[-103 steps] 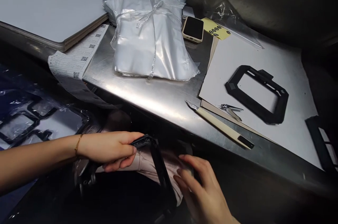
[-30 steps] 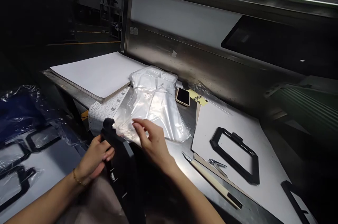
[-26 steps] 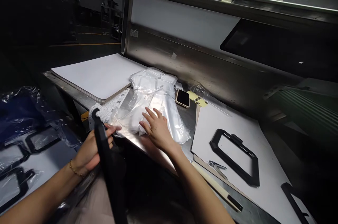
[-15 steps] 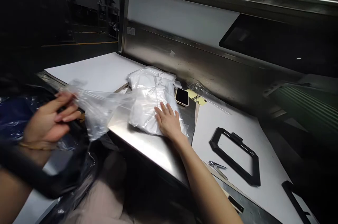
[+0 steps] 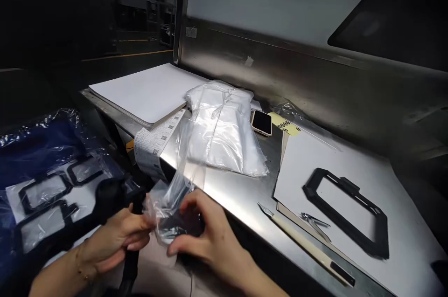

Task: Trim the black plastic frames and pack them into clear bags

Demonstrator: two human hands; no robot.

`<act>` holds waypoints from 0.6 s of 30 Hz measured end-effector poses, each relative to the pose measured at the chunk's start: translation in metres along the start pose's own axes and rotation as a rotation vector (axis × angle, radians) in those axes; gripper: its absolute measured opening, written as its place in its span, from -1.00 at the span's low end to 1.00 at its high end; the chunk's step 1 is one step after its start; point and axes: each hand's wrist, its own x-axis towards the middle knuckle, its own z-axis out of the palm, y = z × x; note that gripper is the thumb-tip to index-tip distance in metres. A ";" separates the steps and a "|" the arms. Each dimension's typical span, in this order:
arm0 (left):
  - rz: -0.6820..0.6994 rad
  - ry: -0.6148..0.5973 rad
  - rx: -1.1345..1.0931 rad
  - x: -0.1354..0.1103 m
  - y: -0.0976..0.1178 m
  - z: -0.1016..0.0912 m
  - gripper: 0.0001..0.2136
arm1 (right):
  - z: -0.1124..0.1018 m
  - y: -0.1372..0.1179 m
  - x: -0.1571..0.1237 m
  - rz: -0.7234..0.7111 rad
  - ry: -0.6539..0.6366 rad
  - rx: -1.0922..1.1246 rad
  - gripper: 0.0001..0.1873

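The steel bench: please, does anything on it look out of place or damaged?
The barcode label strip looks odd: it is not lying flat, but curls down over the front edge of the steel bench. The phone also seems out of place among the work materials. I see nothing spilled.

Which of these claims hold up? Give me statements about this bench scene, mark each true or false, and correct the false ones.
1. The left hand and right hand both hold a clear plastic bag around part of a matte black frame. True.
2. A cream-handled craft knife is in the right hand. False: the cream-handled craft knife lies on the brushed steel bench.
3. A black octagonal frame lies on a white board. True.
4. A dark-faced phone in a cream case sits on the tied stack of clear plastic bags. False: the dark-faced phone in a cream case lies on the bench beside the tied stack of clear plastic bags.
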 end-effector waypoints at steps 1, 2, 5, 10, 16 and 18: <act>-0.048 -0.011 0.026 -0.001 -0.007 0.001 -0.70 | 0.010 0.001 -0.013 0.033 -0.036 0.100 -0.79; -0.092 -0.023 0.049 -0.002 -0.013 0.002 -0.70 | 0.018 0.005 -0.024 0.081 -0.037 0.204 -0.84; -0.192 -0.060 0.100 -0.001 -0.028 0.000 -0.74 | 0.028 0.024 -0.055 0.276 0.089 0.569 -0.84; -0.274 -0.099 0.158 0.010 -0.044 -0.013 -0.72 | 0.012 0.058 -0.104 0.556 0.411 1.024 -0.76; -0.320 -0.198 0.267 0.023 -0.061 -0.013 -0.82 | 0.012 0.077 -0.151 0.715 0.502 1.063 -0.66; -0.323 -0.224 0.306 0.029 -0.070 -0.012 -0.83 | 0.018 0.078 -0.160 0.723 0.491 0.967 -0.64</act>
